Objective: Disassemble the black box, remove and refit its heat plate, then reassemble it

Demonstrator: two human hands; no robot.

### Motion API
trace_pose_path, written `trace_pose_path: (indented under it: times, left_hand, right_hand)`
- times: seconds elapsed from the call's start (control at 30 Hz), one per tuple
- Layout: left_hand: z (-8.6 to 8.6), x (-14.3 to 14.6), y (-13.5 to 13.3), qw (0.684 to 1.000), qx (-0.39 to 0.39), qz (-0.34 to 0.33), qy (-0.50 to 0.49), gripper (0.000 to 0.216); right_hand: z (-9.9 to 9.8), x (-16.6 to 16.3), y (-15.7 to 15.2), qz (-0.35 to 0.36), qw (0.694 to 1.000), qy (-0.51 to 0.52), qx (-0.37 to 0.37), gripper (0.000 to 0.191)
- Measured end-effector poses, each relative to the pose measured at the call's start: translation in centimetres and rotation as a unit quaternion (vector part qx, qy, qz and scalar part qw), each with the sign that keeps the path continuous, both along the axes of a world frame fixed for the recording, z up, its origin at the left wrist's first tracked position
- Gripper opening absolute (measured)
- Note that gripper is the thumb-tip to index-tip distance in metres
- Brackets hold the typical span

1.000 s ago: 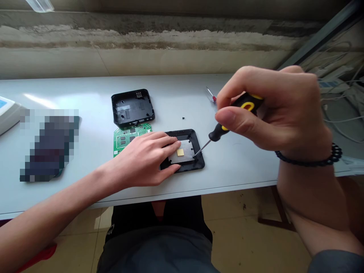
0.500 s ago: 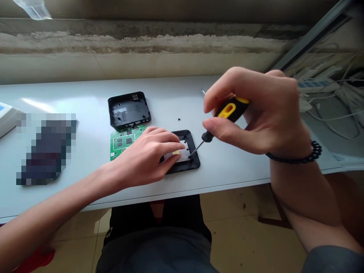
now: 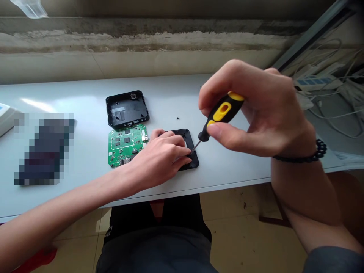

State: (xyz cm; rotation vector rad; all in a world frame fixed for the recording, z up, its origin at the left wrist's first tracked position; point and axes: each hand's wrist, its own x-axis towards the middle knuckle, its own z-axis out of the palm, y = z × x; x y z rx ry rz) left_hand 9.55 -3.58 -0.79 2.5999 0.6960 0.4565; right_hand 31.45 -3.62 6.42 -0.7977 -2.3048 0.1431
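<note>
My right hand [image 3: 267, 110] grips a yellow and black screwdriver [image 3: 223, 113], tilted so that its shaft points down and to the left. Its tip meets the right side of a flat black frame [image 3: 195, 161] on the table. Over that frame lies my left hand [image 3: 163, 157], thumb and forefinger pinched close to the screwdriver tip; whatever they hold is hidden. Left of the frame, partly under my left forearm and hand, is a green circuit board [image 3: 121, 138]. A black plastic casing half [image 3: 127, 112] sits behind the board, its inside facing up.
A tiny black part [image 3: 178, 118] lies behind the frame. To the left are a blurred-out dark object [image 3: 44, 151] and a white item [image 3: 6, 117] at the edge. White cables and a power strip [image 3: 318, 81] are at the right. The table's front edge [image 3: 204, 189] runs close to me.
My left hand has shifted right across the frame, bringing its fingertips to the screwdriver tip and uncovering more of the circuit board. The screwdriver handle has moved slightly left.
</note>
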Motion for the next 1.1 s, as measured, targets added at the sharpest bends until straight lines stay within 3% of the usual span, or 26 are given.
trace_pose_path:
  times: [0.2, 0.3, 0.4, 0.57, 0.7, 0.77, 0.83, 0.93, 1.1]
  left_hand:
    - [-0.5, -0.1, 0.3, 0.999, 0.004, -0.018, -0.034, 0.023]
    - [-0.4, -0.1, 0.3, 0.999, 0.007, -0.018, -0.031, 0.025]
    - [0.1, -0.3, 0.5, 0.999, 0.025, -0.006, -0.042, 0.018]
    - [1.9, -1.2, 1.8, 0.995, 0.077, 0.05, -0.045, 0.017]
    - [3.1, -1.2, 3.6, 0.994, 0.058, 0.093, -0.003, 0.018]
    - [3.2, -0.8, 4.6, 0.993, 0.028, 0.111, 0.007, 0.019]
    - [2.8, -0.3, 5.6, 0.993, 0.007, 0.118, 0.022, 0.02]
    - [1.9, 0.6, 7.0, 0.992, -0.001, 0.124, 0.033, 0.021]
    - [0.8, 1.5, 8.4, 0.99, -0.026, 0.118, 0.065, 0.027]
  right_hand:
    - [-0.3, 0.1, 0.3, -0.047, 0.997, -0.009, 0.056, 0.037]
    - [-1.0, -0.5, -0.1, -0.123, 0.992, 0.026, 0.029, 0.044]
    - [-1.7, -1.5, -0.2, -0.196, 0.977, 0.079, 0.004, 0.048]
    - [-2.0, -1.7, 0.9, -0.197, 0.974, 0.112, 0.019, 0.043]
    - [-1.8, 0.2, 2.4, -0.223, 0.956, 0.155, 0.11, 0.038]
    - [-1.9, 1.2, 3.5, -0.223, 0.924, 0.229, 0.21, 0.03]
    - [-2.1, 1.9, 4.7, -0.177, 0.892, 0.298, 0.291, 0.024]
    - [-2.3, 2.3, 5.8, -0.149, 0.891, 0.307, 0.3, 0.023]
    - [-2.6, 1.9, 6.3, -0.171, 0.88, 0.306, 0.321, 0.025]
